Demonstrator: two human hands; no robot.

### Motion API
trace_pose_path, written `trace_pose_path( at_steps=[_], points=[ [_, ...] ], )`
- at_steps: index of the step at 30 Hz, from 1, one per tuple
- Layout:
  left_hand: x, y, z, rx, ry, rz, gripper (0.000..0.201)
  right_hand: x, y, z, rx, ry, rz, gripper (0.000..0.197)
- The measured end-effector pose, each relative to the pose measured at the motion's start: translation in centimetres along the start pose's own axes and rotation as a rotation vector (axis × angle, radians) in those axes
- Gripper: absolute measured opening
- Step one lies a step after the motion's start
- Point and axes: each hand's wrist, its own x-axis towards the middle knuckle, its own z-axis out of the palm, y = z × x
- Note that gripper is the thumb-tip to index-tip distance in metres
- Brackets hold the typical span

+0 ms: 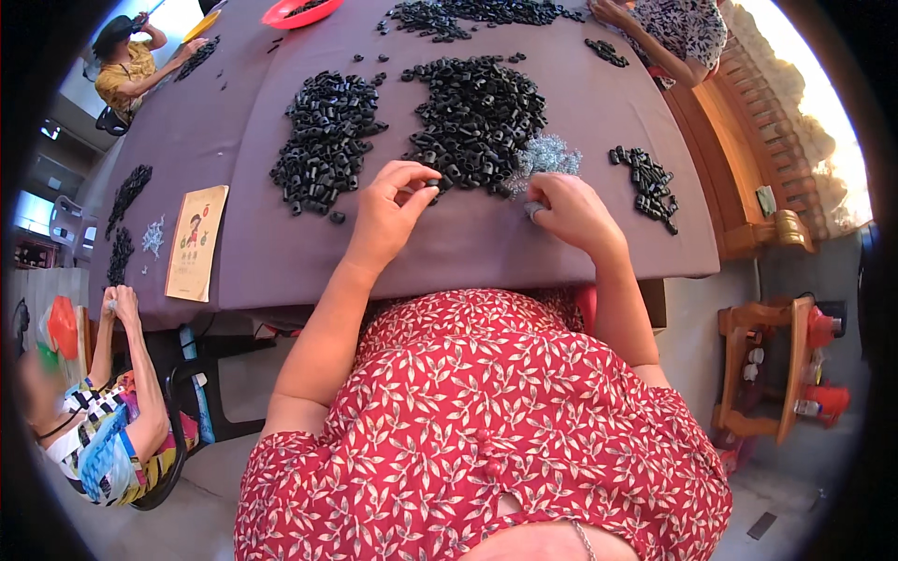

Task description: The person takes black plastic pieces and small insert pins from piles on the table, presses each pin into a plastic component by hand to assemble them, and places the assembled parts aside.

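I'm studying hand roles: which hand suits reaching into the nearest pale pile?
Probably the right hand: it sits just beside the pale pile. The left hand is farther off, by the black pieces, pinching one.

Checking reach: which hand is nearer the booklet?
Left. Left hand: right of the booklet, holding a black piece. Right hand: farther right, by the pale pile.

The left arm (318,341) is bare below the sleeve, its forearm slanting up and inward to the left hand (391,208), where the thumb (421,202) and forefinger (412,175) meet in a pinch. The right arm (625,304) also slants inward; the right hand (575,215) shows its back, fingers (544,190) curled leftward. The hands are apart, roughly level.
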Motion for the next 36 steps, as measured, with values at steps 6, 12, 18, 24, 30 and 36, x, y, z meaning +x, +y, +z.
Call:
trace_pose_path(
  at_steps=[6,12,18,24,30,36],
  points=[
    [-1.3,1.1,2.0,-0.182,-0.124,-0.010,0.017,0.5,-1.8,0.6,0.233,-0.026,-0.068,0.017],
    [-1.0,0.6,2.0,-0.276,-0.129,-0.164,0.017,0.2,-0.6,-0.2,0.305,0.057,-0.041,0.028],
    [-0.4,-0.7,1.4,-0.346,-0.124,-0.210,0.016,-0.7,-3.8,-1.4,0.290,-0.241,-0.115,0.028],
    [-0.4,-0.1,1.2,-0.462,-0.112,-0.269,0.013,-1.1,-6.2,0.6,0.069,-0.361,-0.219,0.020],
    [-0.4,-0.4,0.8,-0.622,-0.131,-0.333,0.016,-0.8,-5.5,2.0,0.095,-0.154,-0.238,0.018],
    [-0.2,-0.5,0.6,-0.615,-0.173,-0.343,0.019,0.2,-3.4,-0.1,0.368,0.001,-0.105,0.029]
  ],
)
